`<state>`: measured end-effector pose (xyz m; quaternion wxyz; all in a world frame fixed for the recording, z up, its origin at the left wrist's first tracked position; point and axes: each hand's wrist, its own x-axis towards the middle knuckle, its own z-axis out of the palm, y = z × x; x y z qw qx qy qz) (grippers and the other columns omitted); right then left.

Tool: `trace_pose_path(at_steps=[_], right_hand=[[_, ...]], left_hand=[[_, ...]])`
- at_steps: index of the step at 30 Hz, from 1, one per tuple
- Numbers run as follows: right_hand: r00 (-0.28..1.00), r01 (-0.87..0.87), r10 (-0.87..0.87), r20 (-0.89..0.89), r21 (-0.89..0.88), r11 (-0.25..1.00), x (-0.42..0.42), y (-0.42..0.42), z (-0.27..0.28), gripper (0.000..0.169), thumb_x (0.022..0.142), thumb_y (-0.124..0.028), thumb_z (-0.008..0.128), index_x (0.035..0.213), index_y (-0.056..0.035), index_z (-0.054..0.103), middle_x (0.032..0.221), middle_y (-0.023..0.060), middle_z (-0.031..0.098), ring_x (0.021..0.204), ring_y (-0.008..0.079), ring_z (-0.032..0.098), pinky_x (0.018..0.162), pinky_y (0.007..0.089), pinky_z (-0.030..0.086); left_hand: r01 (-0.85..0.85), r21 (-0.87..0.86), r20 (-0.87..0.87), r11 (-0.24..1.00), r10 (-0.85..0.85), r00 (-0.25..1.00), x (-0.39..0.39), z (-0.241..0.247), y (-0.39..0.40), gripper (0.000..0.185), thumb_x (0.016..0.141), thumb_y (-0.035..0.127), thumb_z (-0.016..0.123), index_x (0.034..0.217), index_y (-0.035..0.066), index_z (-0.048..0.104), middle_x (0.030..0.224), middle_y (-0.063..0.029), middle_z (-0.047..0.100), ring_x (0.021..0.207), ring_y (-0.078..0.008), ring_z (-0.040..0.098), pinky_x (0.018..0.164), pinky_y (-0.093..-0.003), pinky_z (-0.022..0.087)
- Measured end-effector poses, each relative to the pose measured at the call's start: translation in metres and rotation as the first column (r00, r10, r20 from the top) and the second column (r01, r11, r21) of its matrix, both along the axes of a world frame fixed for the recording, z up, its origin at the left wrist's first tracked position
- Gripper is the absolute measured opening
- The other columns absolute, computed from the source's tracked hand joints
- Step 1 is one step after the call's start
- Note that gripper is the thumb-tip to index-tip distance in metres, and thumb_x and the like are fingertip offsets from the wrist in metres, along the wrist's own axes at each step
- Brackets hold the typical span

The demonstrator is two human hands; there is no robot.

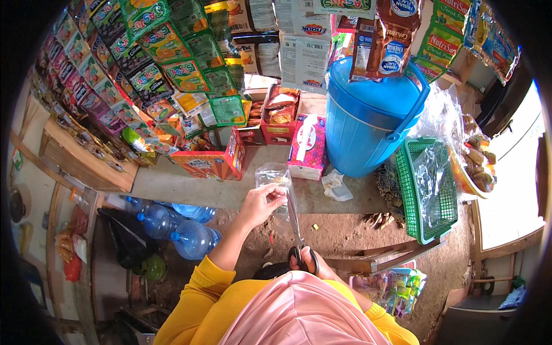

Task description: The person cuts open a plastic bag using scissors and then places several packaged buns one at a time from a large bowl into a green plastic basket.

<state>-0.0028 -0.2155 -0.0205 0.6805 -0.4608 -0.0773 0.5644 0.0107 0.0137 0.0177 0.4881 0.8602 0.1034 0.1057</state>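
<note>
My left hand (262, 206) pinches a clear plastic packet (272, 172) near the front edge of the counter. Pale contents show faintly inside it, too blurred to name. My right hand (312, 261), close to my body, grips the black handles of a pair of scissors (294, 220). Their long metal blades point away from me, up along the packet's right side by my left fingertips. The blades look nearly closed; whether they touch the plastic I cannot tell.
On the counter (207, 187) stand an orange snack box (211, 164), a pink tissue pack (307, 146), a lidded blue bucket (371, 125) and a green basket (427, 194). Crumpled tissue (336, 185) lies beside the bucket. Drink sachets (181, 56) hang overhead. Large water bottles (194, 239) stand below left.
</note>
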Motion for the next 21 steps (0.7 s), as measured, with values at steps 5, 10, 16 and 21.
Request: trace_pose_path(at_steps=[5, 10, 16, 21], right_hand=[[1.000, 0.002, -0.002, -0.014, 0.022, 1.000, 0.000, 0.001, 0.009, 0.062, 0.080, -0.069, 0.045, 0.081, -0.0076, 0.053, 0.072, -0.0008, 0.049, 0.066, 0.0097, 0.044, 0.060, 0.0239, 0.036], [1.000, -0.012, 0.013, -0.016, 0.046, 0.999, 0.003, 0.003, 0.000, 0.061, 0.080, -0.069, 0.045, 0.079, -0.0081, 0.051, 0.071, -0.0009, 0.047, 0.064, 0.0091, 0.042, 0.058, 0.0222, 0.034], [0.986, -0.012, 0.017, 0.167, -0.030, 0.999, 0.007, 0.002, -0.009, 0.061, 0.082, -0.068, 0.044, 0.077, -0.0079, 0.052, 0.069, -0.0008, 0.048, 0.062, 0.0084, 0.041, 0.058, 0.0222, 0.034], [0.976, -0.037, 0.041, 0.212, -0.022, 0.999, 0.014, 0.002, -0.004, 0.062, 0.083, -0.067, 0.042, 0.078, -0.0062, 0.053, 0.069, 0.0010, 0.049, 0.063, 0.0104, 0.043, 0.059, 0.0246, 0.036]], left_hand=[[0.006, 0.091, 0.091, 0.996, -0.015, 0.996, 0.001, -0.002, 0.000, 0.010, 0.079, 0.009, 0.064, 0.083, 0.000, 0.062, 0.080, -0.0082, 0.062, 0.073, -0.0160, 0.058, 0.068, -0.0282, 0.046], [0.043, 0.076, 0.167, 0.996, -0.056, 0.984, 0.003, -0.010, 0.002, 0.008, 0.078, 0.008, 0.064, 0.081, 0.001, 0.062, 0.074, -0.0074, 0.059, 0.071, -0.0167, 0.058, 0.068, -0.0285, 0.046], [0.062, 0.060, 0.175, 0.996, -0.071, 0.982, 0.004, -0.011, 0.004, 0.008, 0.077, 0.006, 0.064, 0.080, 0.000, 0.061, 0.077, -0.0073, 0.060, 0.075, -0.0179, 0.058, 0.072, -0.0295, 0.046], [0.133, 0.045, 0.145, 0.990, -0.138, 0.980, 0.005, -0.016, 0.005, 0.011, 0.077, 0.007, 0.064, 0.080, -0.001, 0.059, 0.084, -0.0087, 0.062, 0.081, -0.0183, 0.059, 0.077, -0.0302, 0.045]])
